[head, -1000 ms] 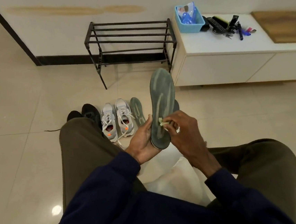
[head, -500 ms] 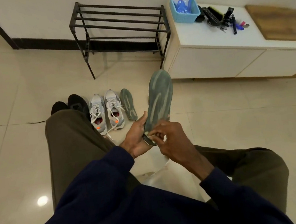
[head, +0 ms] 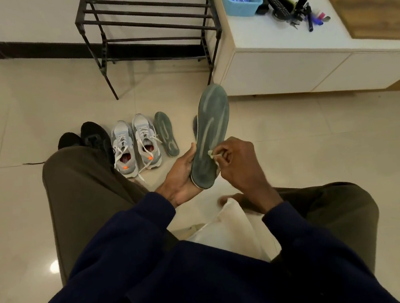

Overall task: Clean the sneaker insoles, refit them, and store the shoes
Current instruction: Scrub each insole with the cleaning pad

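Head view: I see the left hand gripping the heel of an insole, held upright to the right of the grey sneakers. The right hand pinches a pale wipe against it. A second insole lies just right of the sneakers.

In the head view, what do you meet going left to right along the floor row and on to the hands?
Black shoes, grey sneakers, loose insole on the floor, held insole, right hand pinching a wipe.

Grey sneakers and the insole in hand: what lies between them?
Head view: a second insole lies flat on the floor beside the grey sneakers, left of the held insole.
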